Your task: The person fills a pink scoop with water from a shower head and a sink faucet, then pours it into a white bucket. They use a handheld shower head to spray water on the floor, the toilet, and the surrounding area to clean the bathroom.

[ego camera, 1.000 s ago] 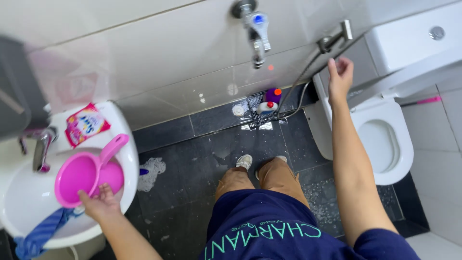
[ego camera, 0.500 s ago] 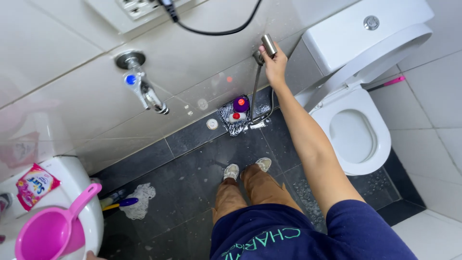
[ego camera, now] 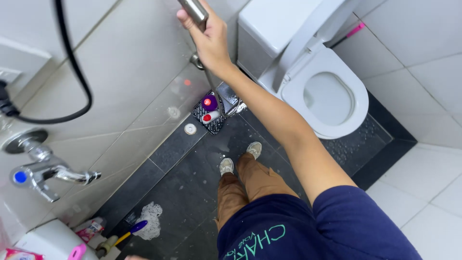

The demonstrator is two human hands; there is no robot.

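Observation:
My right hand point(ego camera: 209, 41) is raised against the tiled wall and closed around a shiny metal sprayer handle point(ego camera: 195, 10), which runs out of the top of the frame. Its thin metal hose point(ego camera: 211, 89) drops from my hand toward the floor corner beside the toilet cistern point(ego camera: 274, 24). Only a sliver of my left hand point(ego camera: 134, 257) shows at the bottom edge, near a pink scoop point(ego camera: 77, 251) on the white basin point(ego camera: 48, 238); its fingers are hidden.
A white toilet point(ego camera: 358, 110) with its lid up stands at right. A small wire rack point(ego camera: 198, 111) with bottles sits in the wall corner. A wall tap point(ego camera: 48, 171) and black cable point(ego camera: 72, 72) are at left. A white cloth point(ego camera: 151, 216) and brush point(ego camera: 127, 233) lie on the wet dark floor.
My right hand reached the sprayer and now grips its handle higher on the wall. The view swung toward the toilet, so the basin and my left hand slid almost out of frame.

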